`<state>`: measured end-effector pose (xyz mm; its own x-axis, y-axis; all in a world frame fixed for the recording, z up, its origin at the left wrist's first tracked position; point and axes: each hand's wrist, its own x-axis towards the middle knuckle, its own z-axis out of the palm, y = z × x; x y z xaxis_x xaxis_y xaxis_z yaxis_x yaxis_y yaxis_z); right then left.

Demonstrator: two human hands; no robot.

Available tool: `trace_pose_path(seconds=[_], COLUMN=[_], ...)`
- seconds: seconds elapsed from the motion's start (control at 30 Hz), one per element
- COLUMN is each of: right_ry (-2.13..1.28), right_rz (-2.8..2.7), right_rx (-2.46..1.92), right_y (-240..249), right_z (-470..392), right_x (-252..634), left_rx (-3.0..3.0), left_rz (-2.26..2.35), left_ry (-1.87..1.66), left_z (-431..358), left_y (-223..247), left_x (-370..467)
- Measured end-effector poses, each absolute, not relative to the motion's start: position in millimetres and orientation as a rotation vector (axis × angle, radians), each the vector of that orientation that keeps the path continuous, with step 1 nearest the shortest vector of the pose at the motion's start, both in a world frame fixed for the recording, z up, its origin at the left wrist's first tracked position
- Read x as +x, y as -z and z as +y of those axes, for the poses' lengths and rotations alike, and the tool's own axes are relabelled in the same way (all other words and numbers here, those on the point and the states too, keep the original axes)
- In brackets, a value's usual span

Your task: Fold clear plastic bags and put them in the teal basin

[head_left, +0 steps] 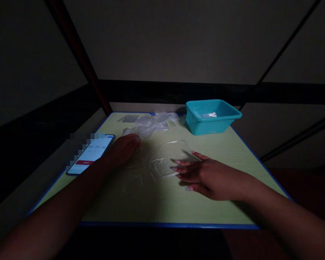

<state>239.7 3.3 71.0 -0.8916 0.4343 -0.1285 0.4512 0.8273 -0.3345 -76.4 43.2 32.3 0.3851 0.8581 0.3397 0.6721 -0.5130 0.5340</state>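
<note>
A clear plastic bag (164,164) lies flat on the table in front of me, with glossy creases; its left part is hard to make out in the dim light. My right hand (206,177) is open over the bag's right side, fingers spread, palm down, fingertips at its edge. To the left of the bag is my left hand (126,146), its fingers curled closed. Whatever those fingers may grip is hidden. Just beyond it, several clear plastic bags (148,124) are spread in a loose, overlapping pile.
A turquoise plastic basin (208,124) stands at the back right, with some clear plastic inside. On the left lies a phone (90,155) showing a timer, partly behind my left forearm. The pale yellow table (141,207) has a blue edge, and a wall rises behind it.
</note>
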Motion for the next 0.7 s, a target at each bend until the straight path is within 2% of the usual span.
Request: trace_pose_path(seconds=[0.37, 0.5, 0.7], right_ry=[0.563, 0.604, 0.722], right_rz=[2.969, 2.976, 3.0], right_rx=[0.747, 0.733, 0.679], right_y=[-57.9, -56.5, -64.7], right_z=[1.6, 1.3, 1.4], right_x=[238.9, 240.4, 237.5], left_rx=[2.426, 2.528, 2.737], left_rz=[1.357, 1.198, 0.868], left_ry=[-0.698, -0.719, -0.461], left_z=[33.5, 14.7, -9.6], left_y=[-37.1, -34.1, -29.5], left_x=[-63.4, -43.5, -23.4])
